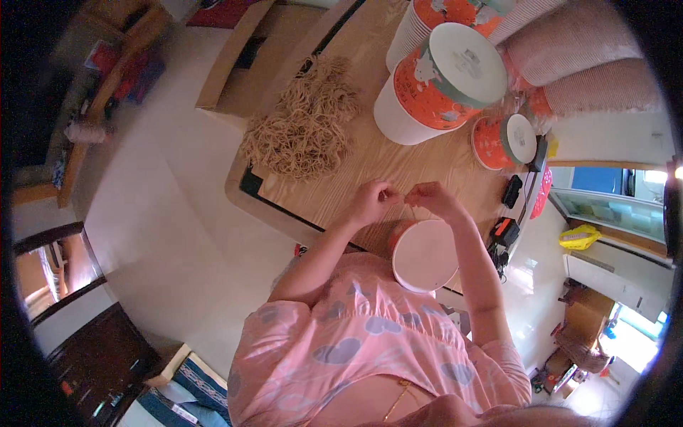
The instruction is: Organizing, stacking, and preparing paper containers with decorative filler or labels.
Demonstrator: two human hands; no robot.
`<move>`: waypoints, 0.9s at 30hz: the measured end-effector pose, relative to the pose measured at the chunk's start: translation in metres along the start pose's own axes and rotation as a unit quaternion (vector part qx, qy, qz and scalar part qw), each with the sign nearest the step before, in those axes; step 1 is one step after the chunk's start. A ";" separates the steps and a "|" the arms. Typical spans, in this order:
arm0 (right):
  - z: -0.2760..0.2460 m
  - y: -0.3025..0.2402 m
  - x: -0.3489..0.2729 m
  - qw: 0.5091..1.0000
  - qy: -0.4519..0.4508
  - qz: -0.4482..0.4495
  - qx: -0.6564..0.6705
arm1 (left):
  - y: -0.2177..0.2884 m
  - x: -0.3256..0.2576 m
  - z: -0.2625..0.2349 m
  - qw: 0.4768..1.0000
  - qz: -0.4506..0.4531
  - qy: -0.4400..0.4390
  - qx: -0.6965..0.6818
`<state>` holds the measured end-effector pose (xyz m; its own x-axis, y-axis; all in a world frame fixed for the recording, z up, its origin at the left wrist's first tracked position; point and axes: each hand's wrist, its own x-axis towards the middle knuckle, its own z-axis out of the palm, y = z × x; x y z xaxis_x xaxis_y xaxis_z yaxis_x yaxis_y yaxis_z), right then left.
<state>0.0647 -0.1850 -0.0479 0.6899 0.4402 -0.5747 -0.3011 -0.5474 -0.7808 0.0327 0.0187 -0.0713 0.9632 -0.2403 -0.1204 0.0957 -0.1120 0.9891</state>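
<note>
My left hand (377,201) and my right hand (435,199) meet over the near part of the table, both closed in a pinch with fingertips almost touching. A thin strand of twine seems to run between them, partly hidden by the fingers. Just below my hands, close against my body, a paper bucket (425,256) is tilted with its round pale face toward me and some orange-red on its side. To the left of the hands, a loose tangled heap of tan paper twine (306,121) lies on the wooden table (377,160).
Beyond my hands stand stacked orange and white paper buckets (420,99) and a smaller bucket stack (501,141). Long wrapped cup stacks (583,50) lie at the far right. A cardboard box (263,57) is past the table's left edge; black devices (506,231) line its right edge.
</note>
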 end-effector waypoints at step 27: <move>-0.009 0.020 -0.021 0.996 -0.064 0.054 -0.025 | -0.011 -0.005 0.027 0.995 -0.011 -0.098 0.018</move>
<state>0.0497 -0.2114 -0.0488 0.5644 0.4625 -0.6837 -0.3330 -0.6303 -0.7013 0.0206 -0.0048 -0.0840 0.8933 -0.4202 -0.1596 0.1039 -0.1525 0.9828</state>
